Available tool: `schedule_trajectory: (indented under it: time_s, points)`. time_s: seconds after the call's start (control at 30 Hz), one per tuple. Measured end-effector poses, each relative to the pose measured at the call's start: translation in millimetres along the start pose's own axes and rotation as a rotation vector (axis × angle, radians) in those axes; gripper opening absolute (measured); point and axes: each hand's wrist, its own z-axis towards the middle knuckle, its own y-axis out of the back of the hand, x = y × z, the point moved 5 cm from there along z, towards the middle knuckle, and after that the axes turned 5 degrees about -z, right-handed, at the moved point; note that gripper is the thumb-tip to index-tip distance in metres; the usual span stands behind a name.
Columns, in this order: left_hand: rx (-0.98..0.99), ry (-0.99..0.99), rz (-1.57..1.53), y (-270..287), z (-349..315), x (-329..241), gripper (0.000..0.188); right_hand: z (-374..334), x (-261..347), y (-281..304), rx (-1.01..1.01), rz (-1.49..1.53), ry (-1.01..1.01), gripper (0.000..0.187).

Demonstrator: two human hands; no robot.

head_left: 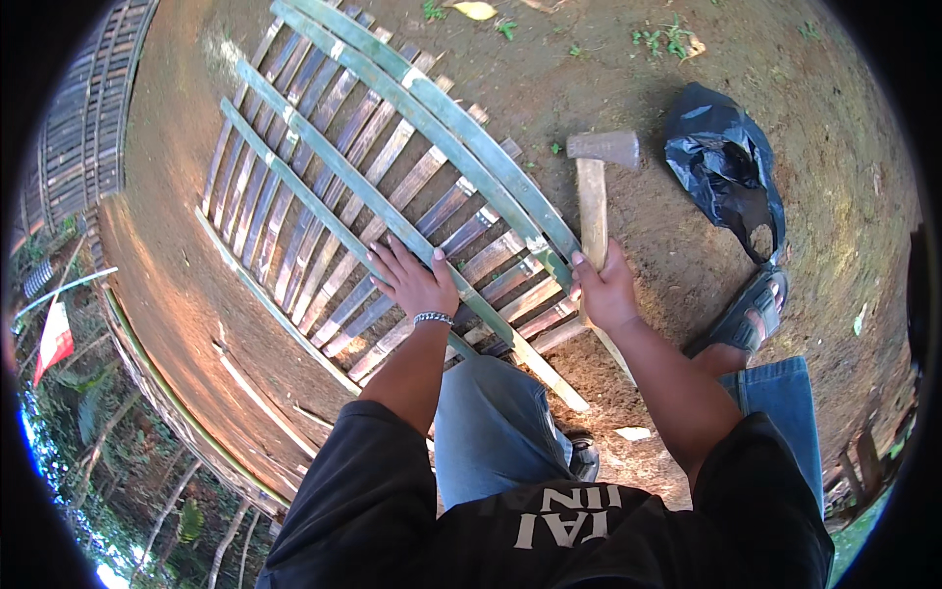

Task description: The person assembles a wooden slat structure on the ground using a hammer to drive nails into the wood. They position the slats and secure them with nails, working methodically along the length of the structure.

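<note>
A bamboo lattice panel (363, 187) lies on the ground in front of me, with many dark slats crossed by long green strips. My left hand (417, 283), with a chain bracelet at its wrist, rests spread on one of the green strips (353, 180). Beside the panel's right edge, my right hand (606, 287) is wrapped round the wooden handle of an axe (593, 201). The axe's metal head points away from me, above the soil. My right thumb lies close to the end of another green strip (520, 182).
To the right, a black plastic bag (721, 157) lies on the bare soil near my sandalled foot (751, 309). Another slatted bamboo structure (83, 108) stands at the far left. A red and white flag (54, 339) and plants show beyond a bamboo edge (186, 417) at lower left.
</note>
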Motion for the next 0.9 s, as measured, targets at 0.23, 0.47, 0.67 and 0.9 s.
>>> schedule_trajectory:
  time_s: [0.23,0.47,0.67,0.9]
  points:
    - [-0.076,-0.499,-0.283,28,1,-86,0.063,-3,-4,3,-0.022,-0.053,0.011,0.032]
    - [0.137,-0.409,-0.501,-2,24,-106,0.042,-5,-8,6,0.000,-0.122,0.021,0.033]
    - [0.297,-0.428,-0.386,2,35,-105,0.041,-9,1,11,0.022,-0.216,0.076,0.037]
    - [0.182,-0.610,-0.343,7,34,-112,0.038,-9,6,16,0.080,-0.215,0.052,0.040]
